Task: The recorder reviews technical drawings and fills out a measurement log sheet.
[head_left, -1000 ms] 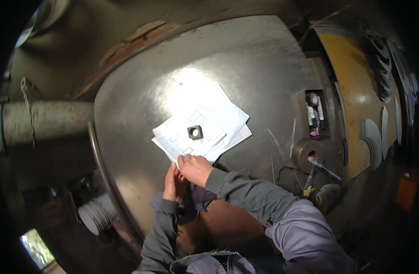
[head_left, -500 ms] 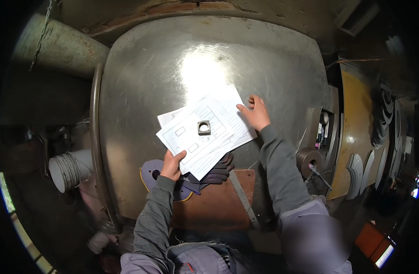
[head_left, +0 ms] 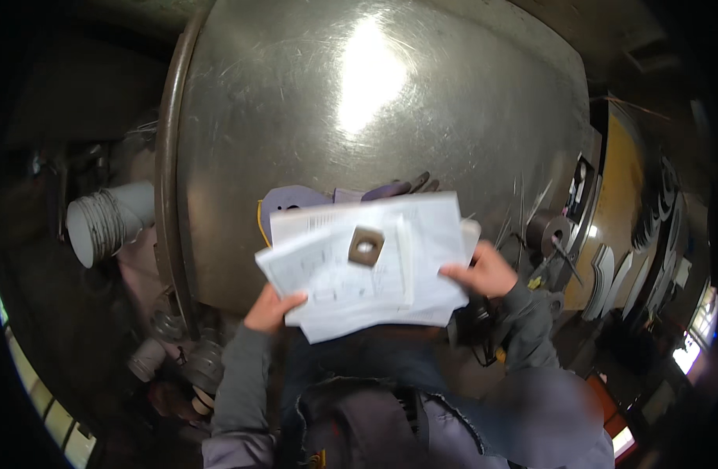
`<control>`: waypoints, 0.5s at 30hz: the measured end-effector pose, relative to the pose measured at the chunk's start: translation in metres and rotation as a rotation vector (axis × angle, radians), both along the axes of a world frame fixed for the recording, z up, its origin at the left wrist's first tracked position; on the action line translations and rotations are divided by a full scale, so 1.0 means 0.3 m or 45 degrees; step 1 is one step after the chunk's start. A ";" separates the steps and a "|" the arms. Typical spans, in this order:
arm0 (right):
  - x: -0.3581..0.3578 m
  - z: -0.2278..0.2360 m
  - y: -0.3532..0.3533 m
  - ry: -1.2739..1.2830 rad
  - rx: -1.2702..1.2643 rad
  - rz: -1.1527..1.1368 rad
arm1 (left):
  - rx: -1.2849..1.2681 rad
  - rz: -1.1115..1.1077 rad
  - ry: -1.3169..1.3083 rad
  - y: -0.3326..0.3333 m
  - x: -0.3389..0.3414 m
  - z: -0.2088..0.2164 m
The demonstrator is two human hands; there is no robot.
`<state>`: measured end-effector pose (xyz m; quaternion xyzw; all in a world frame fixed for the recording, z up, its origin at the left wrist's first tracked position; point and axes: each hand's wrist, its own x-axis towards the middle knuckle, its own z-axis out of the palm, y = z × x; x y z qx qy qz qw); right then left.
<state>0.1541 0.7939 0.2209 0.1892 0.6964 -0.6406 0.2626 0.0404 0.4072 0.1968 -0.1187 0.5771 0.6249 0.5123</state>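
Several printed sheets of paper (head_left: pixel 429 234) are spread between my two hands over the near edge of the table, overlapping each other. Line drawings show on the sheet at the left. My left hand (head_left: pixel 274 309) grips the lower left edge, thumb on top. On the right side, my right hand (head_left: pixel 486 270) pinches the sheets with its thumb over them. A small square metal block (head_left: pixel 368 235) with a round hole rests on the papers, near their middle. Just beyond them lie a dark glove (head_left: pixel 402 188) and a purple disc (head_left: pixel 292 197), both partly covered.
The metal table (head_left: pixel 273 117) has a raised bar (head_left: pixel 171 94) along its left side. At the right are a thick metal ring (head_left: pixel 548 228) and a yellow board (head_left: pixel 609 195) with curved grey pieces. A white bucket (head_left: pixel 85 230) lies on its side at the left.
The papers have come up off the table toward me, with the block still on them. My right hand, free before, now grips their right edge. The view has shifted too.
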 end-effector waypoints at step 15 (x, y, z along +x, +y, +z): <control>0.343 -0.157 -0.237 -0.129 0.879 -0.297 | -0.397 -0.150 0.143 -0.356 0.429 -0.217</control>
